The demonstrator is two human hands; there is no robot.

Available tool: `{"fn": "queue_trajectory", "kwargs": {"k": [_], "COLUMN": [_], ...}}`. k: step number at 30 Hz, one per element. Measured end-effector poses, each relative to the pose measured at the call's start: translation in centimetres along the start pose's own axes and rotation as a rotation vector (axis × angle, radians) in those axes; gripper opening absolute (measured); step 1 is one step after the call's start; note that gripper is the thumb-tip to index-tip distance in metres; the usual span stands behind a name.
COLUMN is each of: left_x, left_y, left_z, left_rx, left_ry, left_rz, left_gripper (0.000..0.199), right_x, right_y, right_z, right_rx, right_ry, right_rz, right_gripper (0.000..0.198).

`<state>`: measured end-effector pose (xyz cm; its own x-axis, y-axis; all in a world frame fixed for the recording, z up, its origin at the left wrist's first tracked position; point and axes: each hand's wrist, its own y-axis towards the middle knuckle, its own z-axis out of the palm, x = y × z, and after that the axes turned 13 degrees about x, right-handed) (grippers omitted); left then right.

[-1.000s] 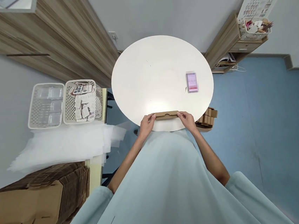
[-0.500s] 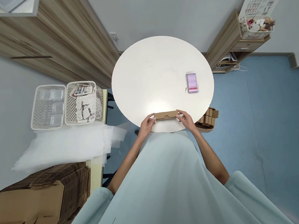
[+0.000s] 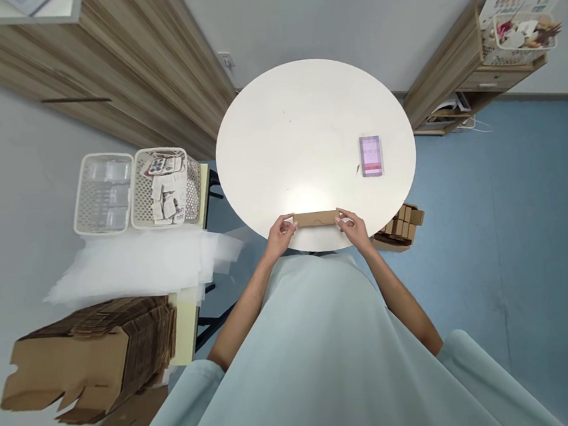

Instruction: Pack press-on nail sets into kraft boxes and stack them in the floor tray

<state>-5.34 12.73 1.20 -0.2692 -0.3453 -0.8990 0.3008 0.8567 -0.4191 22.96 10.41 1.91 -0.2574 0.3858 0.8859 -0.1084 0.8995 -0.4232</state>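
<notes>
A small brown cardboard box (image 3: 317, 218) is at the near edge of the round white table (image 3: 304, 114), its long side facing me. At its left end, my left hand (image 3: 281, 234) grips it between thumb and fingers. My right hand (image 3: 354, 227) pinches the right end the same way. The box's front looks flat, with a faint half-round notch outline in the middle. Farther back on the right of the tabletop lies a blurred pink-purple rectangular item (image 3: 371, 156), apart from both hands.
Below the table's right edge stands a carton (image 3: 392, 241) of small brown boxes. On a side table at left are white baskets (image 3: 134, 194) of packs and cards, white foam sheets (image 3: 138, 264) and stacked flat cardboard (image 3: 78, 367). A wooden cabinet (image 3: 451, 69) stands at back right.
The notch in the box's front showed a dark opening before and now looks closed flush. Both hands keep their hold on the ends. The whole view has shifted slightly.
</notes>
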Motion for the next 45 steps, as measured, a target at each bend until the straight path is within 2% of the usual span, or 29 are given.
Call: {"fn": "queue_trajectory", "kwargs": {"k": [7,11,14,18,23,27,31,37,41,45], "left_x": [-0.4,-0.7,-0.7,0.2,2.9,4.9,6.3,7.5,7.9,7.4], "left_y": [0.3,0.3,-0.9,-4.0,-7.7,-9.8,-11.4,-13.0,-13.3,-12.2], "left_z": [0.4,0.9,1.6,3.4,7.3,11.1,15.6,22.5,25.5,27.4], "left_rx": [-0.043,-0.031,-0.017,-0.053,-0.099,-0.108,-0.074,0.025,0.069,0.113], "left_ry": [0.026,-0.006,0.016,-0.016,-0.091,-0.122,-0.177,-0.262,-0.276,-0.236], "left_rz": [-0.049,-0.109,-0.089,-0.071,-0.118,-0.061,0.013,-0.059,-0.090,-0.115], "left_gripper": [0.053,0.052,0.049,0.054,0.057,0.058,0.054,0.052,0.053,0.049], "right_x": [0.2,0.4,-0.1,-2.0,-5.3,-8.3,-11.0,-13.3,-14.0,-14.5], "right_y": [0.6,-0.2,-1.6,-4.0,-7.2,-10.8,-15.7,-22.9,-25.3,-25.6], "right_z": [0.4,0.5,0.6,0.7,0.6,-0.4,-2.7,-6.7,-9.2,-11.8], "right_rx": [-0.048,-0.101,-0.089,-0.053,-0.031,-0.012,-0.060,-0.174,-0.170,-0.147], "right_ry": [0.005,-0.039,-0.065,-0.093,-0.102,0.073,0.277,0.315,0.318,0.361], "right_rz": [-0.028,-0.052,-0.072,-0.078,0.010,0.087,0.170,0.291,0.330,0.340], "right_gripper": [0.068,0.066,0.063,0.060,0.056,0.063,0.071,0.069,0.064,0.063]}}
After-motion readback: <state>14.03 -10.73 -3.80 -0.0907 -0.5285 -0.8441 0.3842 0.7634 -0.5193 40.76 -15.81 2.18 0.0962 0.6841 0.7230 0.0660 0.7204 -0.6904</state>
